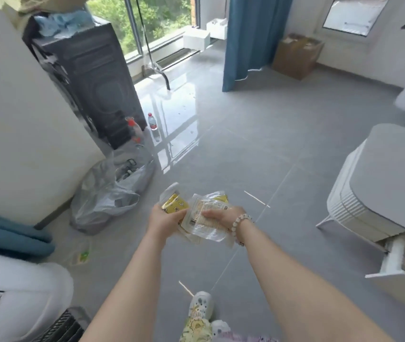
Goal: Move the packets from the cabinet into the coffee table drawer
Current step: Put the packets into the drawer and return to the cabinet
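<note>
Both my hands hold a bundle of packets [197, 213] over the grey floor in the middle of the view. My left hand [164, 218] grips a yellow patterned packet [175, 204] at the bundle's left. My right hand [217, 215], with a bead bracelet on its wrist, grips clear plastic packets with printed labels [203, 224]. The white coffee table [394, 174] stands at the right. Its drawer [403, 265] is pulled open at the lower right, with yellowish packets inside.
A white cabinet side [23, 119] fills the left, with a dark appliance [90, 82] behind it. A plastic bag [107, 196] and bottles [152, 121] lie on the floor at the left. A cardboard box [295, 55] and blue curtain [248, 38] stand at the back.
</note>
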A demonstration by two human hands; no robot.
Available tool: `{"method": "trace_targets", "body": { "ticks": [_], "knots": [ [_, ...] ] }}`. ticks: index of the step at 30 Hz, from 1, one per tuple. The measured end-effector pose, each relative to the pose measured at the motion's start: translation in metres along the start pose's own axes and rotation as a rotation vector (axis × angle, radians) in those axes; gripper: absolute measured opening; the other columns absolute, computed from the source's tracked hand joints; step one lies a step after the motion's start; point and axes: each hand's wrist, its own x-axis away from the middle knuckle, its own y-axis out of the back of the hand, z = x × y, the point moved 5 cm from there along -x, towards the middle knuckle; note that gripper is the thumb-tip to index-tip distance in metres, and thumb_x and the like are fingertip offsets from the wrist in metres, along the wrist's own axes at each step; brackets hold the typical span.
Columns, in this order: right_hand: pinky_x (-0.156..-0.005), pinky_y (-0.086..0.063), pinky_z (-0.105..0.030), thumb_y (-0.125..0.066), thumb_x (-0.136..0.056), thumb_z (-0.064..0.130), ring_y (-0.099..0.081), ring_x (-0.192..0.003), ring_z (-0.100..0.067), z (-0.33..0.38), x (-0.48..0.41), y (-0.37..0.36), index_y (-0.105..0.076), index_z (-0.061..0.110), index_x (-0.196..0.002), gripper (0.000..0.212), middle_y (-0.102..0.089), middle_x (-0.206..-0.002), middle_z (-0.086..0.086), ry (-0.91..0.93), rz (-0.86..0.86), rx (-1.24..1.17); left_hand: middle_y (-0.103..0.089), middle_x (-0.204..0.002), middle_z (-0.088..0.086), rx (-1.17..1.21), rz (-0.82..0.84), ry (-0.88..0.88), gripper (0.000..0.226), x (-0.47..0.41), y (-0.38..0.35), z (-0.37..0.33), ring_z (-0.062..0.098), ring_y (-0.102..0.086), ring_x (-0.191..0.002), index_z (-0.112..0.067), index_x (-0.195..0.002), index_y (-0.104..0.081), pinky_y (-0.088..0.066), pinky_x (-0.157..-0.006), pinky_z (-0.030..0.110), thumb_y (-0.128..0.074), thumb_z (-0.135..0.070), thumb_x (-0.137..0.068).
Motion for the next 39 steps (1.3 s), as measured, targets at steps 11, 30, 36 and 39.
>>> {"method": "trace_targets", "body": {
  "ticks": [11, 30, 36, 39],
  "knots": [
    [-0.083, -0.048, -0.026, -0.083, -0.068, 0.036, -0.061, -0.092, -0.018, -0.010, 0.000, 0.099, -0.068, 0.011, -0.103, 0.046, -0.068, -0.107, -0.004, -0.041, -0.330, -0.266, -0.068, -0.093, 0.005, -0.229, 0.413, -0.061, 0.039, -0.053, -0.131, -0.050, 0.023, -0.066, -0.084, -0.013, -0.102, -0.063, -0.052, -0.066, 0.029, -0.082, -0.015, -0.068],
    [-0.071, -0.049, -0.026, -0.082, -0.058, 0.050, -0.063, -0.095, -0.018, -0.165, 0.128, 0.247, -0.064, 0.016, -0.112, 0.066, -0.068, -0.104, -0.001, -0.202, -0.923, -0.771, -0.065, -0.081, -0.003, -0.610, 1.106, -0.262, 0.023, 0.105, -0.383, -0.035, 0.019, -0.063, -0.080, -0.021, -0.084, -0.060, -0.052, -0.065, 0.028, -0.075, -0.006, -0.074],
    [-0.057, -0.044, -0.023, -0.080, -0.064, 0.049, -0.061, -0.076, -0.015, -0.214, 0.165, 0.293, -0.063, 0.015, -0.105, 0.056, -0.065, -0.094, 0.000, -0.236, -0.969, -0.865, -0.066, -0.086, -0.001, -0.710, 1.151, -0.295, 0.031, 0.167, -0.444, -0.019, 0.017, -0.063, -0.078, -0.017, -0.096, -0.059, -0.050, -0.063, 0.026, -0.076, -0.010, -0.071],
    [-0.055, -0.043, -0.022, -0.081, -0.065, 0.045, -0.059, -0.072, -0.012, -0.240, 0.180, 0.321, -0.064, 0.017, -0.098, 0.047, -0.064, -0.083, 0.003, -0.234, -0.997, -0.929, -0.063, -0.084, -0.002, -0.746, 1.165, -0.333, 0.024, 0.202, -0.475, -0.012, 0.017, -0.061, -0.078, -0.020, -0.090, -0.058, -0.049, -0.065, 0.027, -0.074, -0.012, -0.074]
  ]
}}
